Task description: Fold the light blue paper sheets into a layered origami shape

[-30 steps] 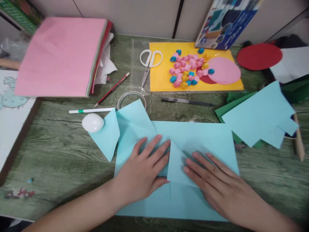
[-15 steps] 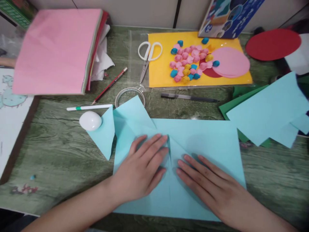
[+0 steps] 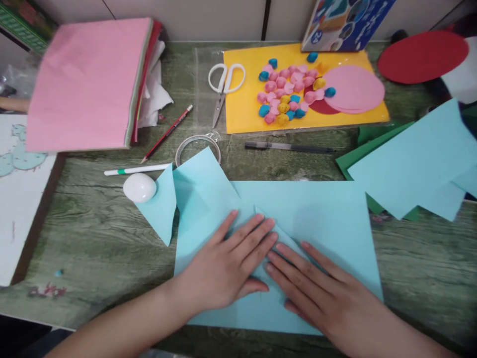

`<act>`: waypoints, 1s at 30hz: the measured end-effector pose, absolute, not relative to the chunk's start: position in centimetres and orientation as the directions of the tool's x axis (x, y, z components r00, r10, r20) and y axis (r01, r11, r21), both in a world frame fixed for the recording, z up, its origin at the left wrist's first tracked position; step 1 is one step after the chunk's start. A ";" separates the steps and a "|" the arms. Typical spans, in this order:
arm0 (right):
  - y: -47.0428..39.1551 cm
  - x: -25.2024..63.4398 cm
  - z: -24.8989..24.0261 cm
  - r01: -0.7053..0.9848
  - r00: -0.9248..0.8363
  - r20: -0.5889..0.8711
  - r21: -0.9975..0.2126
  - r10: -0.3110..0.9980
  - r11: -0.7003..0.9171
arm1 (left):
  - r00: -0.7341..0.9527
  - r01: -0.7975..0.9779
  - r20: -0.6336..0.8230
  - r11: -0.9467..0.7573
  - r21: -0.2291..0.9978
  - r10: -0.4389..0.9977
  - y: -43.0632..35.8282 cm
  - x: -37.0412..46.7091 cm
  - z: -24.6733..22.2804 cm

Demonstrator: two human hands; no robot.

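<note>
A large light-blue sheet of paper (image 3: pixel 335 214) lies flat in front of me. On it is a smaller folded light-blue paper (image 3: pixel 283 229), partly hidden under my fingers. My left hand (image 3: pixel 223 268) rests on the folded paper, fingers stretched out and tips near its middle. My right hand (image 3: pixel 328 293) lies flat on its right part, fingers extended and close to the left fingertips. Another light-blue piece (image 3: pixel 203 181) pokes out past the sheet's upper left corner. Beside it, a white egg-shaped object (image 3: pixel 139 187) sits on a light-blue scrap (image 3: pixel 164 211).
Behind the sheet are a tape roll (image 3: pixel 179 150), scissors (image 3: pixel 222 92), a black pen (image 3: pixel 290 147), a pencil (image 3: pixel 167 133) and a white marker (image 3: pixel 139 169). Several paper rosettes (image 3: pixel 283 92) lie on a yellow pack (image 3: pixel 238 109). Blue sheets (image 3: pixel 410 164) lie right, a pink stack (image 3: pixel 89 84) left.
My left hand has slid slightly right, its fingertips now nearly meeting the right hand's. The folded paper's upright middle edge now lies over to the right as a slanted flap. The view has shifted slightly.
</note>
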State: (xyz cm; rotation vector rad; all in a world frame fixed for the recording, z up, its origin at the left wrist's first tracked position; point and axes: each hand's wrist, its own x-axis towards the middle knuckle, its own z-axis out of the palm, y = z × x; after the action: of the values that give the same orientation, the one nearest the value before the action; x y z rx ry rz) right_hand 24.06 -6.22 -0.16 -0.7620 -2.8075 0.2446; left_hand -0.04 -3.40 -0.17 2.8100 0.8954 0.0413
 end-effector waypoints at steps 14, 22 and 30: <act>-6.6 24.0 -0.6 0.524 -0.802 0.165 -0.269 0.574 0.808 | 0.782 0.617 -0.054 -0.757 0.215 0.621 -3.2 0.2 -0.3; -6.7 24.0 -0.8 0.532 -0.801 0.138 -0.280 0.582 0.799 | 0.740 0.665 -0.054 -0.716 0.214 0.671 -3.3 0.3 -0.1; -6.5 23.8 -0.8 0.529 -0.803 0.130 -0.292 0.581 0.796 | 0.725 0.677 -0.062 -0.694 0.246 0.686 -3.3 0.3 -0.1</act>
State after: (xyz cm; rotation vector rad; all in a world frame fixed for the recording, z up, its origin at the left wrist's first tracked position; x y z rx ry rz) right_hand 23.84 -6.55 -0.85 -0.8681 -2.7725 0.3584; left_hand 0.26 -3.28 -0.11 2.6779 1.0778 0.0505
